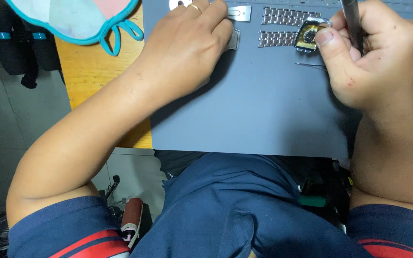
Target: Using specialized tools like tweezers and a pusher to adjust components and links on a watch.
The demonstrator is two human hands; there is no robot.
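Evidently mid-disassembly: the right hand [369,52] gripped a dark tool [352,21], thumb pinning the square watch case [308,36]. The left hand [187,48] pressed a small metal plate [234,39]. Next, judging so, careful steady prying was needed.

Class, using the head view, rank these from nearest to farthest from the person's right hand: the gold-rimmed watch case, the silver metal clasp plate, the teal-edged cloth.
From the right hand:
1. Gold-rimmed watch case, touching its thumb.
2. Silver metal clasp plate, mid-mat, beside the left hand.
3. Teal-edged cloth, far left on the wooden table.
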